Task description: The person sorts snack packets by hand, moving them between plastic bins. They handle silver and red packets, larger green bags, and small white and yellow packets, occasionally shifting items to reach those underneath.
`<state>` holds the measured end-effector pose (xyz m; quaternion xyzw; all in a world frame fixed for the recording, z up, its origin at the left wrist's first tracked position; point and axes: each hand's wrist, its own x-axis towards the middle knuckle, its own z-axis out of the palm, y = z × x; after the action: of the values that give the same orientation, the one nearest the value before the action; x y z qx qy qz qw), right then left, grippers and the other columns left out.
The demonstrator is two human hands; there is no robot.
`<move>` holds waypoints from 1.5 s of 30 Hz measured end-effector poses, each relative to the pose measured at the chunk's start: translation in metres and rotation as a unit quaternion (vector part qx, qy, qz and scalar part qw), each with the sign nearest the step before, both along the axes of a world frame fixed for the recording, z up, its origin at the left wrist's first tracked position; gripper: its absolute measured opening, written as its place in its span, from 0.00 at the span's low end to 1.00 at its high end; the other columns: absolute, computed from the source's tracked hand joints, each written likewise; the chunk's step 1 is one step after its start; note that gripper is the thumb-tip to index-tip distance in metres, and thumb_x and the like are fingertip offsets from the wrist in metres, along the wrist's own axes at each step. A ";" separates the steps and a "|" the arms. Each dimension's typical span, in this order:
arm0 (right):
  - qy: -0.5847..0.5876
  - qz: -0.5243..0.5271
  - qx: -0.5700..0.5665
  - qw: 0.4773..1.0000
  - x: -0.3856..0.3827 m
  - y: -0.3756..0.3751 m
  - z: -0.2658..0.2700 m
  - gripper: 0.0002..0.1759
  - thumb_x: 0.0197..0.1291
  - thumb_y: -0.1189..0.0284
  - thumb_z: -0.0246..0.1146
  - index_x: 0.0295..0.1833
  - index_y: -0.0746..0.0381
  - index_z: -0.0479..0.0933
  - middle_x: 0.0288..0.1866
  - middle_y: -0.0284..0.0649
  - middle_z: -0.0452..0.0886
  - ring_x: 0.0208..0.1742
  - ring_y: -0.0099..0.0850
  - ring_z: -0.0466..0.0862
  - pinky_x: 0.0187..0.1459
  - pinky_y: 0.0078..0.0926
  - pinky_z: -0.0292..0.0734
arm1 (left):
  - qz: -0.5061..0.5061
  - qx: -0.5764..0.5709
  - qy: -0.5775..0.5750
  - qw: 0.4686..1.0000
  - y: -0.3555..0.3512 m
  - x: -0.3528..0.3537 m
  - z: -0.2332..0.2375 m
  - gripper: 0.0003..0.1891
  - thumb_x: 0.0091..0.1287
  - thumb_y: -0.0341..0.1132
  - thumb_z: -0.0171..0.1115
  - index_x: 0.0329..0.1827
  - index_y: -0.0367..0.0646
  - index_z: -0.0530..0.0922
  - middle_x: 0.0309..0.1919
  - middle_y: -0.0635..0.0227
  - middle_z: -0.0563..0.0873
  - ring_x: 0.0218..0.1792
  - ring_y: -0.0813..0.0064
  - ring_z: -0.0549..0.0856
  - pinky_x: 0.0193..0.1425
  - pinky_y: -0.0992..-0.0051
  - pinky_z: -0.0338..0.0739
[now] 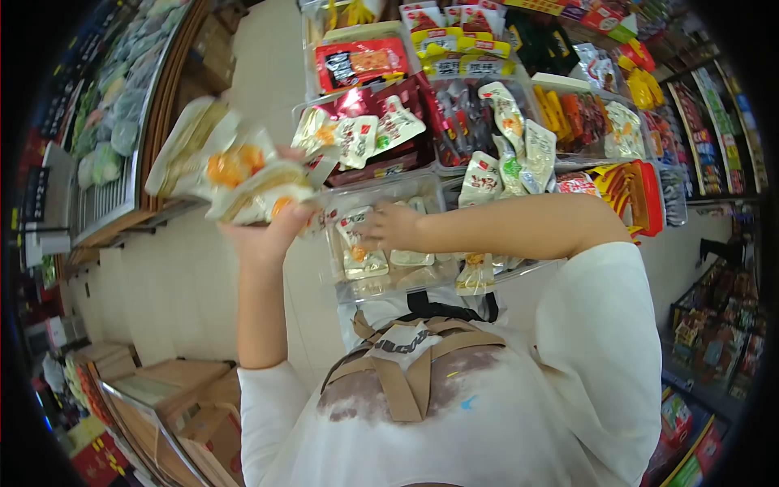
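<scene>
My left hand [280,231] is closed round a bunch of white snack packets [235,174] printed with orange food pictures. They are raised to the left of the bins and somewhat blurred. My right hand [396,226] reaches into a clear plastic bin [324,264], its fingers spread over a white packet [355,231] that lies there. A few similar packets rest around it on the bin floor. Right behind this bin, more white packets [357,140] lie on top of dark red packs [357,104].
To the right, white pouches [510,166] are heaped beside a red and yellow pack [637,195]. Further bins hold red packs [361,63] and yellow packs [462,49]. A shelf of wrapped vegetables [122,114] stands at left, a wooden cabinet [166,381] at lower left.
</scene>
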<state>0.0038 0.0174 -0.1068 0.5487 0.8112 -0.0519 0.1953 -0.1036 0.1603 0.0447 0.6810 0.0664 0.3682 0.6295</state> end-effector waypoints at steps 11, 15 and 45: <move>0.001 0.138 -0.001 0.990 0.007 0.015 -0.017 0.34 0.58 0.69 0.45 0.68 0.39 0.41 0.70 0.39 0.45 0.66 0.41 0.57 0.58 0.40 0.56 | 0.021 -0.024 -0.065 0.997 0.007 0.002 -0.010 0.35 0.43 0.43 0.69 0.52 0.34 0.64 0.38 0.60 0.76 0.43 0.69 0.77 0.48 0.71 0.73; 0.050 0.175 0.070 0.981 0.015 0.018 -0.030 0.31 0.57 0.70 0.45 0.67 0.45 0.48 0.67 0.41 0.54 0.64 0.43 0.60 0.58 0.39 0.57 | 0.008 -0.023 -0.069 0.997 0.008 0.004 -0.016 0.34 0.44 0.42 0.67 0.52 0.34 0.64 0.39 0.58 0.76 0.43 0.69 0.76 0.49 0.70 0.73; 0.207 -0.098 0.390 0.892 0.095 -0.063 0.197 0.19 0.43 0.71 0.61 0.46 0.50 0.72 0.36 0.29 0.78 0.42 0.31 0.76 0.47 0.27 0.69 | 0.022 -0.071 -0.123 0.990 0.034 -0.007 0.008 0.31 0.48 0.34 0.60 0.56 0.34 0.61 0.47 0.59 0.73 0.49 0.66 0.75 0.52 0.71 0.72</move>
<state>0.0993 -0.0451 0.0906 0.6340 0.7307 0.1372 -0.2127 -0.1107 0.1944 0.0531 0.5824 0.0291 0.4570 0.6716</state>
